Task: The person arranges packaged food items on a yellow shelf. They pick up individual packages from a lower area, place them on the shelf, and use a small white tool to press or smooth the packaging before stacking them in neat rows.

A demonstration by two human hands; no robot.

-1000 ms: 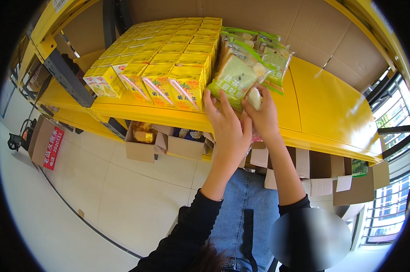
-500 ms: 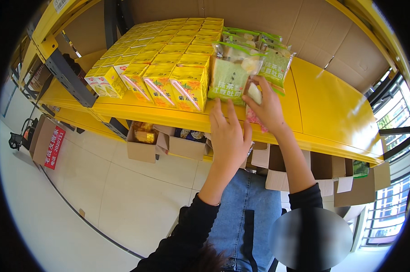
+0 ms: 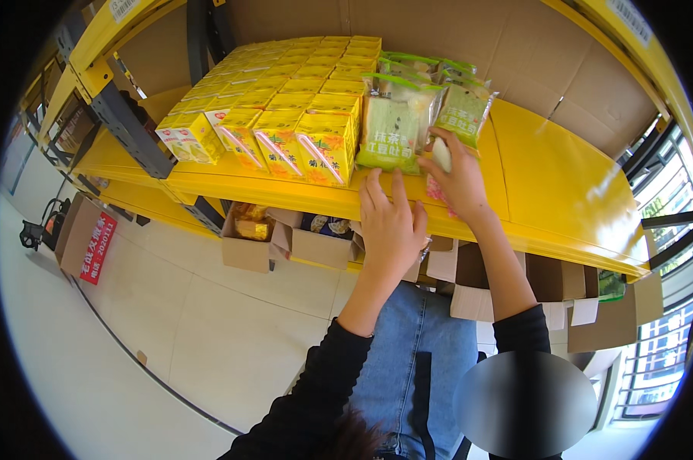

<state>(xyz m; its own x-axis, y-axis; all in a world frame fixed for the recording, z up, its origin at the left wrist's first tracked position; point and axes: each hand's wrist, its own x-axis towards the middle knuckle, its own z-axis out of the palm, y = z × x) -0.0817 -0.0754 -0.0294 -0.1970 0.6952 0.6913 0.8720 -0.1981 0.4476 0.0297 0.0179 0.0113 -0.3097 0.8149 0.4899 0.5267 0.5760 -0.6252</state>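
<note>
Bread bags (image 3: pixel 394 126) are green — cartons (image 3: pixel 285 102) yellow, orange-flowered.

cartons (image 3: pixel 289 100): on shelf (image 3: pixel 576 184) | bread bags (image 3: pixel 396 126): right of cartons | boxes (image 3: pixel 321 249): below

Yellow drink cartons (image 3: pixel 282 149) in rows; open cardboard boxes (image 3: pixel 247 254) below; pale tiled floor (image 3: pixel 224 330); barred window (image 3: pixel 656 360) far right; cardboard sheet (image 3: pixel 469 42) behind.

One wide fisheye view from the head, downward, near the yellow shelf (image 3: pixel 549 172)
</note>
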